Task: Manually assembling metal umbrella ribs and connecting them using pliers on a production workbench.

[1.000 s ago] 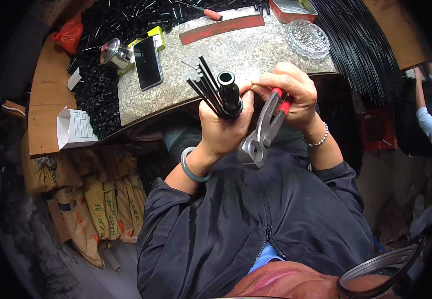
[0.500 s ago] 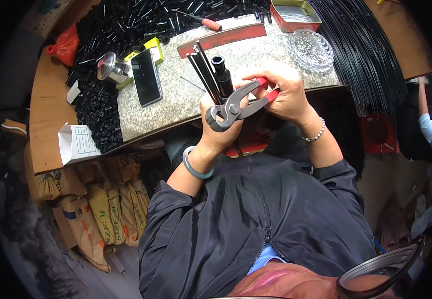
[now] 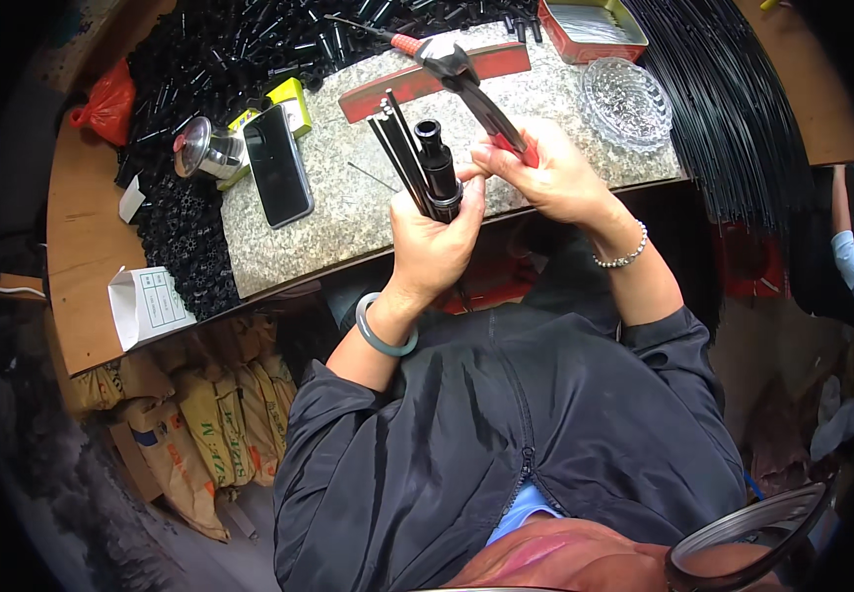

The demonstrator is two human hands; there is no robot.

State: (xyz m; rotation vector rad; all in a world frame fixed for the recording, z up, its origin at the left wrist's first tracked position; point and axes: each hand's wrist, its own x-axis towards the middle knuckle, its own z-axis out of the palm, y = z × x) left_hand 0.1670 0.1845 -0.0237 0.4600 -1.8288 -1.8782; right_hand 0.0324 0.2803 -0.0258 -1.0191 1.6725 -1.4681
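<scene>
A wooden bench (image 3: 77, 286) curves around the person, with a speckled stone slab (image 3: 323, 242) set at the near edge. On the right, a broad sheaf of long black rods (image 3: 728, 109) hangs over that edge; along the far side and left spreads a heap of black tubular parts (image 3: 279, 44).

The 2 hands are close together above the slab's near edge. The left hand (image 3: 432, 237) is closed around a stepped black tube (image 3: 437, 163) and several slimmer bars. The right hand (image 3: 560, 178) wraps the red grips of the pincers (image 3: 476, 89), whose head points away from the body, over a long red bar (image 3: 368, 104). Its thumb and fingertips reach the tube's right side; whether they pinch some small part cannot be told.

Next in size come the phone (image 3: 279, 168), lying left on the slab, and a glass dish (image 3: 624, 104) at the right. The tube stands nearly upright, open end up, with the slim black bars (image 3: 402, 148) beside it on the left. Smallest is a thin wire (image 3: 373, 178), just left of them.

The work appears partway: tube, bars and pincers are already in hand, while plenty of stock lies unhandled. What is left on this tube cannot be told.
</scene>
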